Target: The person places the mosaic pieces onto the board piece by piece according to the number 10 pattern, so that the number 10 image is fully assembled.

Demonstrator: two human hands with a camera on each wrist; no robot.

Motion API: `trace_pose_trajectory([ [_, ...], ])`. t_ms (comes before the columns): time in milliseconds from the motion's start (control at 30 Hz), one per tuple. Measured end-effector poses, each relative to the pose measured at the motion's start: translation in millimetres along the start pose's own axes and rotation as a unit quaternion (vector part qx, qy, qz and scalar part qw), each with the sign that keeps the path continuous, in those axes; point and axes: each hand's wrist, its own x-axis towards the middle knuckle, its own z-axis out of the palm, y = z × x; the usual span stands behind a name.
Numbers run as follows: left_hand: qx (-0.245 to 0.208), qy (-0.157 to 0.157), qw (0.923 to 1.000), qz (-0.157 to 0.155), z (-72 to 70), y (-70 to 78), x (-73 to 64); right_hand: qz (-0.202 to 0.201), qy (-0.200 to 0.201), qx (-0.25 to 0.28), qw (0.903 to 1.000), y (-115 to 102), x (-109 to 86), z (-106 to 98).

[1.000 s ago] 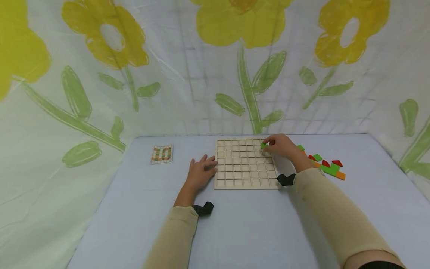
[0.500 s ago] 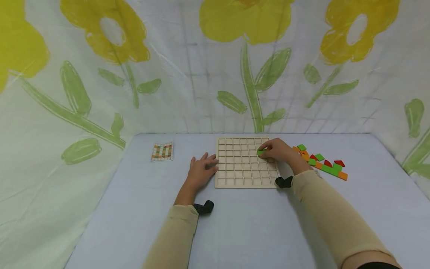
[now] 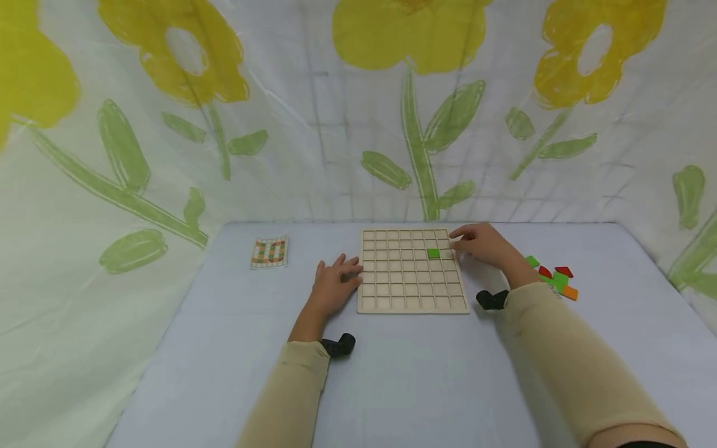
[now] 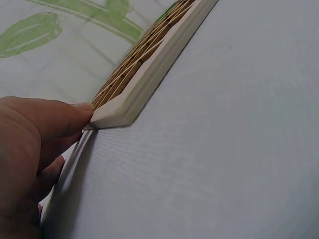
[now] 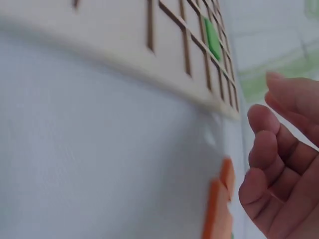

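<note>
A pale wooden grid board [image 3: 386,277] lies flat on the table. One green square tile [image 3: 434,253] sits in a cell towards its upper right, also seen as a green tile [image 5: 212,39] in the right wrist view. My left hand [image 3: 332,287] rests against the board's left edge with fingers spread. In the left wrist view, the thumb [image 4: 75,117] touches the board's rim near a corner. Just off the upper right edge hovers my right hand [image 3: 486,246], fingers loosely bent and nothing between them. Its fingers are apart from the board.
Right of the board lie several loose pieces, among them an orange tile [image 3: 569,292], a green tile [image 3: 560,280] and a red piece [image 3: 564,272]; the right hand partly hides the group. A small card [image 3: 269,252] with a coloured grid pattern lies at the left.
My right hand brought the green tile down the board, let go of it in a cell, and moved right, off the board. The left hand stayed at the left edge.
</note>
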Motion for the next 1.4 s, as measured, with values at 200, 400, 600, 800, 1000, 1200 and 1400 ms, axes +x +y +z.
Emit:
trace_pose_trajectory([
  [200,0.011,0.007,0.9999,-0.010,-1.6,-1.2,1.6,0.055,0.014,0.028,0.9980,20,-13.2,-34],
  [400,0.015,0.012,0.9997,-0.011,-2.3,-2.7,1.6,0.076,0.021,0.008,0.9968,38,-22.8,-53],
  [600,0.013,0.004,0.9999,-0.006,0.6,0.5,1.3,0.091,0.019,-0.025,0.9954,55,-28.4,-53],
  [800,0.012,0.008,0.9999,-0.005,1.0,-1.5,0.5,0.073,0.007,-0.041,0.9964,53,-20.5,-36],
  [1000,0.015,0.013,0.9998,-0.004,3.5,-3.7,-0.6,0.074,0.007,-0.083,0.9937,39,-9.4,-23],
  [1200,0.012,0.013,0.9998,-0.002,4.2,-1.7,0.7,0.085,0.018,-0.115,0.9896,26,-5.4,-13],
  [1400,0.005,0.008,1.0000,0.000,2.7,-0.3,1.9,0.083,0.018,-0.100,0.9913,17,-4.8,-9],
])
